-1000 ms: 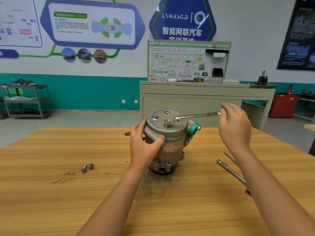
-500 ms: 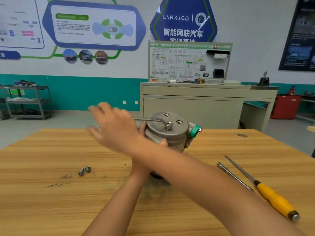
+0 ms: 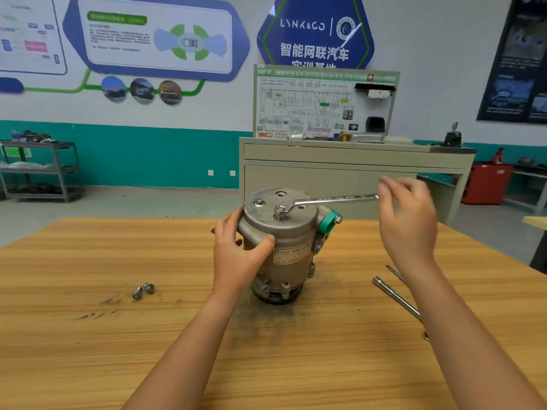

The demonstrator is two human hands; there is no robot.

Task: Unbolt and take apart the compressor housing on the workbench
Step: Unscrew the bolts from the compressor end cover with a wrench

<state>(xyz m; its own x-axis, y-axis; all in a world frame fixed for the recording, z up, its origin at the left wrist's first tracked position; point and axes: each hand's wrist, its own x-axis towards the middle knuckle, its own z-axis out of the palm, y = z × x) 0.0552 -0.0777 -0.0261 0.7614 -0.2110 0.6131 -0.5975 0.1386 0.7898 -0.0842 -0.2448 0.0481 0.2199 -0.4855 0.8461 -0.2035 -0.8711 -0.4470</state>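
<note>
Swinging back to the right on the top bolt (image 3: 279, 210), the wrench (image 3: 328, 199) meets the blurred right hand (image 3: 407, 223), whose grasp I cannot tell, while the left hand (image 3: 236, 255) clasps the compressor housing (image 3: 293, 241) upright on the workbench (image 3: 88, 350), so the bolt is apparently spinning loose.

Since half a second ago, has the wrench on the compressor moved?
Yes. The wrench swung round its bolt: its handle pointed left of the compressor then, and now points right, above the green cap.

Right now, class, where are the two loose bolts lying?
In the head view, the loose bolts lie on the workbench, left of the compressor and left hand.
</note>
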